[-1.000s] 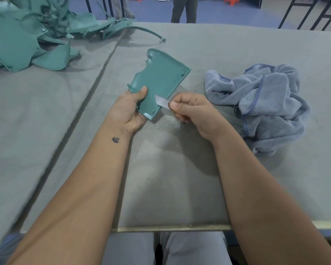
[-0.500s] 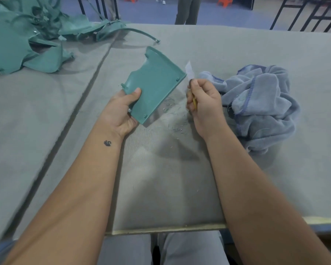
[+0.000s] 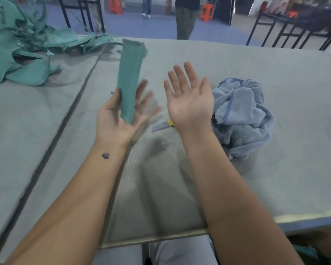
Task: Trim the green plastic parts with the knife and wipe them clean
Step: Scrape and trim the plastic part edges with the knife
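Note:
My left hand (image 3: 114, 121) holds a green plastic part (image 3: 130, 77) upright above the table, seen nearly edge-on, pinched between the thumb on its left and motion-blurred fingers on its right. To the right, my right hand (image 3: 187, 98) is raised palm up with straight fingers and holds nothing. The knife (image 3: 161, 126), a grey blade with a yellow handle, lies flat on the table between my two wrists. A crumpled blue-grey cloth (image 3: 243, 115) sits just right of my right hand.
A pile of green plastic parts (image 3: 17, 60) covers the far left of the grey padded table (image 3: 256, 178). A dark seam (image 3: 65, 121) runs diagonally across the left side. Small shavings lie near the knife. A person (image 3: 185, 18) stands beyond the far edge.
My right hand has let go of the knife, which now lies on the table, and has opened palm up. My left hand has turned the green part upright and lifted it.

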Motion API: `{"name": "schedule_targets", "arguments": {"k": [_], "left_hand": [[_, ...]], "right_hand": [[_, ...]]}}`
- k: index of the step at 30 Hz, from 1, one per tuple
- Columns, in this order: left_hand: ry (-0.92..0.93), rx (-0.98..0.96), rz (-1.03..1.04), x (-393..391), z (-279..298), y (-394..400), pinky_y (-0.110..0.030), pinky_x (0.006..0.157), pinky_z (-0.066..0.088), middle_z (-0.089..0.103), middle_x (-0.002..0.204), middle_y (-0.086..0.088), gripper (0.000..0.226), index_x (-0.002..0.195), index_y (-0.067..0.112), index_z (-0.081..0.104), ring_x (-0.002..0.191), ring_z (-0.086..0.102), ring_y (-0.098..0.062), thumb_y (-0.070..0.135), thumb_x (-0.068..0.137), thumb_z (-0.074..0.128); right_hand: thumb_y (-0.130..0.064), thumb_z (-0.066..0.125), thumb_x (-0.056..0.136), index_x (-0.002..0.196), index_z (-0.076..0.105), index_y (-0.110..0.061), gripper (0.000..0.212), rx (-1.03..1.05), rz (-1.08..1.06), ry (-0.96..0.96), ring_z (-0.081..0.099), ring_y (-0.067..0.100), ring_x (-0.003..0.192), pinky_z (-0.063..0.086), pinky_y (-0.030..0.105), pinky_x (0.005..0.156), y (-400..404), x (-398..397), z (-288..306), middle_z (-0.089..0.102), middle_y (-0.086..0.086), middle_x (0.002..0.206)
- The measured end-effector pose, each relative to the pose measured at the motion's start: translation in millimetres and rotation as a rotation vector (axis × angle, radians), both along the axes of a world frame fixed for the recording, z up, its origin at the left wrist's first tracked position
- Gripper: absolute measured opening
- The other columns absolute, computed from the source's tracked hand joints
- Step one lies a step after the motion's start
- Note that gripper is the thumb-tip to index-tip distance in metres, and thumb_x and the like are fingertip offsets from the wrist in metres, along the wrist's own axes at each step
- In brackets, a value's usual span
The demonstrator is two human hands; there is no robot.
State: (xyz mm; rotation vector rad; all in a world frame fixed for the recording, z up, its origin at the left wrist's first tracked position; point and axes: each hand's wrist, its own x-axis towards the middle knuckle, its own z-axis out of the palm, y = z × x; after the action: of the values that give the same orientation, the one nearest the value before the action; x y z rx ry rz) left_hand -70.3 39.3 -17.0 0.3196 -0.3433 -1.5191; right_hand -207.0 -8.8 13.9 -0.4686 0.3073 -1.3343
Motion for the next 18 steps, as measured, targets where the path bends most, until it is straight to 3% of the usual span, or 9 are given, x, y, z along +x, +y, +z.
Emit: {"name": "schedule_targets", "arguments": {"k": [2,4,6,8,10,13,14,16,18], "left_hand": [[-0.039,-0.106,-0.171,-11,0,3,-0.070,0.092,0.043,0.056,0.134,-0.019,0.039,0.084,0.010,0.077,0.124,0.054,-0.039,0.033,0.091,0.046],[-0.002,-0.118,-0.244,-15,2,2,-0.065,0.086,0.049,0.064,0.123,-0.015,0.039,0.095,0.007,0.076,0.113,0.062,-0.033,0.032,0.091,0.046],[0.010,-0.011,-0.189,-13,4,0,-0.066,0.085,0.048,0.067,0.117,-0.017,0.038,0.109,0.003,0.070,0.108,0.064,-0.034,0.029,0.091,0.048],[-0.038,0.117,-0.075,-6,5,-2,-0.062,0.075,0.055,0.068,0.116,-0.020,0.038,0.119,0.003,0.063,0.105,0.066,-0.036,0.029,0.096,0.047],[-0.041,0.220,0.067,2,3,-2,-0.052,0.065,0.059,0.071,0.108,-0.020,0.035,0.123,0.004,0.060,0.097,0.071,-0.034,0.027,0.100,0.048],[-0.047,0.283,0.204,10,2,1,-0.037,0.058,0.060,0.075,0.088,-0.013,0.022,0.109,0.006,0.062,0.075,0.074,-0.026,0.022,0.100,0.051],[-0.074,0.294,0.233,11,2,1,-0.034,0.057,0.060,0.075,0.084,-0.010,0.019,0.104,0.008,0.062,0.071,0.073,-0.023,0.022,0.100,0.050],[-0.139,0.303,0.273,11,2,-1,-0.029,0.057,0.059,0.075,0.081,-0.006,0.016,0.100,0.010,0.061,0.068,0.072,-0.020,0.021,0.101,0.049],[-0.184,0.297,0.277,8,2,-2,-0.027,0.059,0.058,0.074,0.081,-0.004,0.015,0.100,0.012,0.060,0.068,0.071,-0.018,0.021,0.101,0.048]], "right_hand": [[-0.044,0.020,0.104,0.131,0.052,-0.011,0.053,0.075,0.025,-0.146,0.048,0.030,0.128,0.041,0.041,0.103,-2,10,5,0.053,0.015,0.135],[-0.043,0.021,0.104,0.119,0.056,-0.013,0.049,0.046,0.007,-0.015,0.058,0.026,0.108,0.044,0.041,0.100,0,22,7,0.063,0.010,0.111],[-0.039,0.029,0.104,0.092,0.058,-0.017,0.037,-0.057,-0.034,0.305,0.058,0.014,0.071,0.051,0.030,0.071,5,32,11,0.062,-0.003,0.076],[-0.030,0.040,0.100,0.078,0.055,-0.018,0.029,-0.180,-0.163,0.727,0.053,0.013,0.062,0.044,0.028,0.058,7,38,14,0.058,-0.002,0.072],[-0.025,0.044,0.100,0.068,0.056,-0.017,0.034,-0.303,-0.323,1.061,0.054,0.013,0.068,0.043,0.031,0.065,7,37,14,0.060,-0.001,0.074],[-0.035,0.042,0.100,0.056,0.060,-0.020,0.050,-0.359,-0.458,1.386,0.062,0.017,0.079,0.042,0.033,0.077,5,17,22,0.064,-0.007,0.068],[-0.036,0.042,0.098,0.060,0.064,-0.018,0.048,-0.386,-0.541,1.554,0.063,0.021,0.084,0.042,0.034,0.081,2,6,25,0.065,-0.007,0.071],[-0.035,0.045,0.092,0.085,0.071,-0.021,0.031,-0.381,-0.824,1.915,0.057,0.023,0.103,0.038,0.035,0.089,-1,-22,30,0.067,-0.004,0.102],[-0.032,0.053,0.086,0.107,0.065,-0.030,0.025,-0.215,-1.052,2.024,0.040,0.023,0.126,0.026,0.039,0.102,0,-53,28,0.048,-0.002,0.135]]}}
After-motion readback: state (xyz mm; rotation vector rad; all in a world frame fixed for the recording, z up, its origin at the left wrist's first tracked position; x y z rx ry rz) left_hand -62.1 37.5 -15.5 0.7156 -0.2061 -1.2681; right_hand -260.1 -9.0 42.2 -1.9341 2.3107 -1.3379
